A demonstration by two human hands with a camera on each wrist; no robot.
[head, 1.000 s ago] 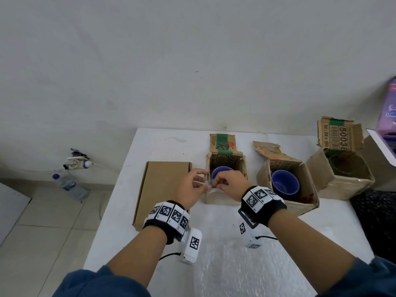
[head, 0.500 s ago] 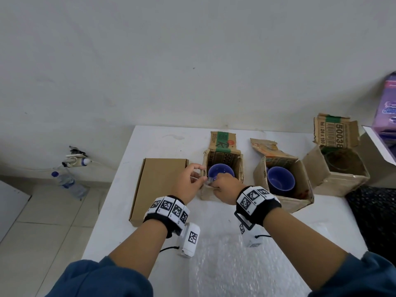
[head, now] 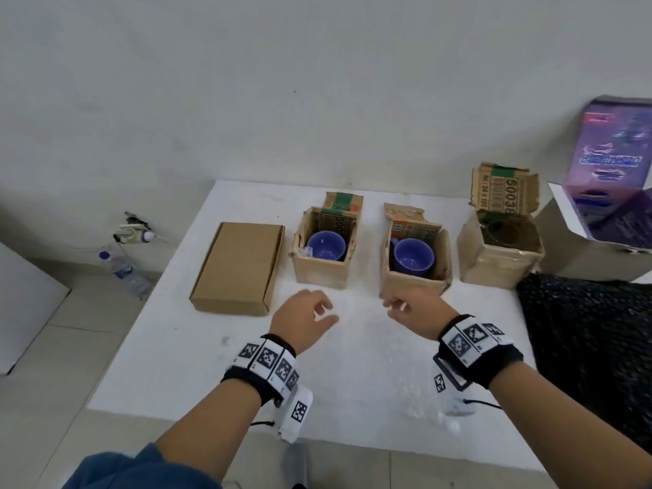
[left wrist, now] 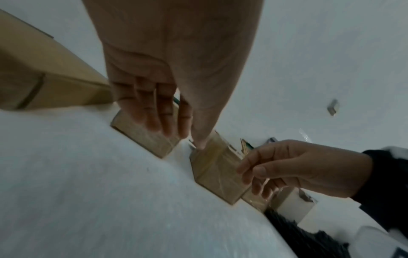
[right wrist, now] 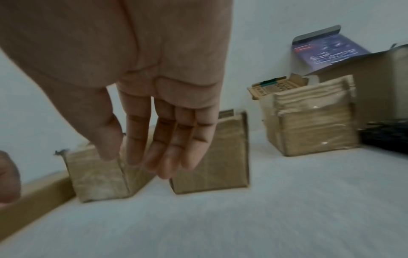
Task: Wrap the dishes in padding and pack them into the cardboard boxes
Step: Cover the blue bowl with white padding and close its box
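Observation:
Two blue cups stand in open cardboard boxes on the white table: one cup [head: 326, 244] in the left box [head: 323, 273], the other cup [head: 414, 257] in the middle box [head: 412, 282]. A bit of clear wrap shows at the left box's near corner. A third open box [head: 501, 255] on the right holds something clear and round. My left hand [head: 317, 314] hovers in front of the left box, fingers relaxed and empty [left wrist: 163, 120]. My right hand [head: 398, 307] hangs before the middle box, fingers loose and empty [right wrist: 163, 153].
A flat closed cardboard box [head: 238, 268] lies left of the open ones. A purple printed carton [head: 610, 160] and a black mesh mat [head: 582, 344] sit at the right edge. Bubble wrap [head: 414, 397] glints near the table's front. A bottle [head: 123, 270] lies on the floor at left.
Both hands have let go of the thin clear piece they pinched at the left box's front rim. They pulled back toward me and moved apart, and the head view backed off.

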